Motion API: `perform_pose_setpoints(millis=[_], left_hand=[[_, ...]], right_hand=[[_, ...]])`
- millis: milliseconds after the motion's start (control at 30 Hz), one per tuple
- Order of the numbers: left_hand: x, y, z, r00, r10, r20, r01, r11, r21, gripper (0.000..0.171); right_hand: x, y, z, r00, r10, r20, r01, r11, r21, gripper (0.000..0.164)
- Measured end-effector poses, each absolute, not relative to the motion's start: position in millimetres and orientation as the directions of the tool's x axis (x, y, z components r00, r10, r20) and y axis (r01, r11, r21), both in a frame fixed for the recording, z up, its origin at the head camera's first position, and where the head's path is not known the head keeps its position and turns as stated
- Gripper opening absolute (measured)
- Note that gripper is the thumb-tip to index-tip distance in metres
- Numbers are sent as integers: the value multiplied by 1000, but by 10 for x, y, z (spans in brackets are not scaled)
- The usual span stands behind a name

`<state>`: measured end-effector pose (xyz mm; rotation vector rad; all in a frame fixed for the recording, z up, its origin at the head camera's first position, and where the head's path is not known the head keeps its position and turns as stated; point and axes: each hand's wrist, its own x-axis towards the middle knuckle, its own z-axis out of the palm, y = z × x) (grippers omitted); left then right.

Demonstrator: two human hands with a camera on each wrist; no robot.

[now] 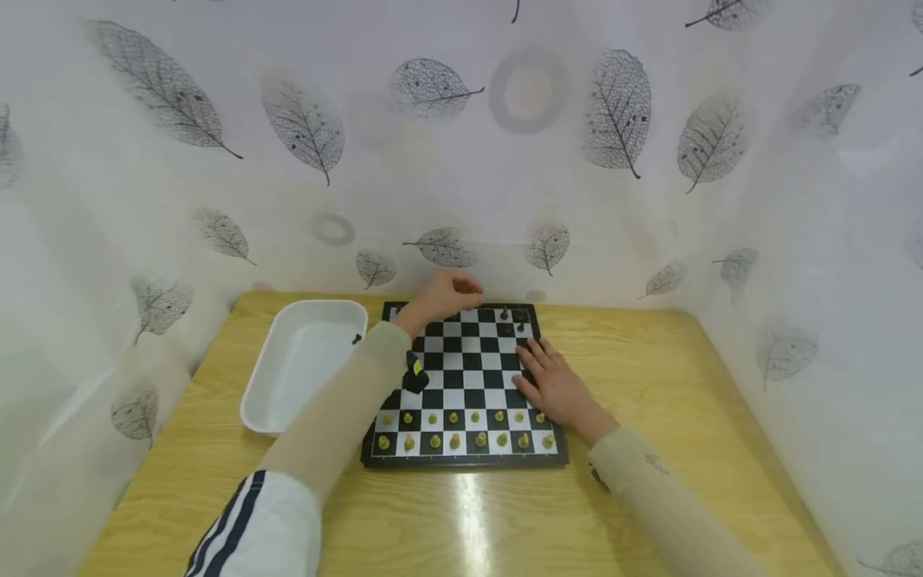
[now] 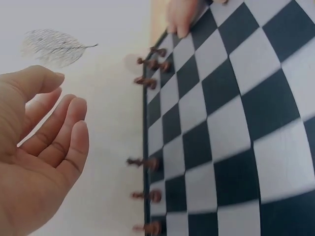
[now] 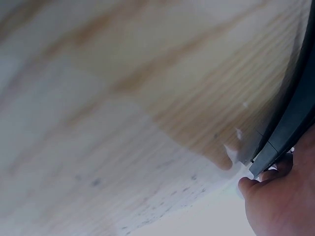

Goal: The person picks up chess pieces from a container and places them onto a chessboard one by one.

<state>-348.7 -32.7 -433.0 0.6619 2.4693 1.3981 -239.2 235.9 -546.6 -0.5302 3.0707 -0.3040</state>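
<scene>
A magnetic-looking black-and-white chessboard lies on the table. Over its far edge hovers my left hand, fingers loosely bent and apart; the left wrist view shows the hand with nothing between thumb and fingers. Dark brown chess pieces stand along the far edge, with a gap between two groups. A few more dark pieces stand at the far right corner. My right hand rests on the board's right side, fingers stretched; in the right wrist view it touches the board's edge.
Two rows of yellow chess pieces fill the near side of the board. Left of the board is a white tray, with a small dark piece at its right side. A leaf-patterned curtain surrounds the wooden table.
</scene>
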Motion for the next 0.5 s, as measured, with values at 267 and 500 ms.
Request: perform_pose_setpoints(millis=[267, 500], left_hand=[[-3473, -905, -4335, -884, 467, 33, 262, 435, 861, 33], [-3399, -1451, -4350, -918, 396, 28, 232, 479, 847, 33]], right_hand=[[-2371, 2353, -5464, -939, -339, 50, -342, 916, -210, 72], [-2374, 2358, -5455, -939, -340, 55, -344, 915, -213, 72]])
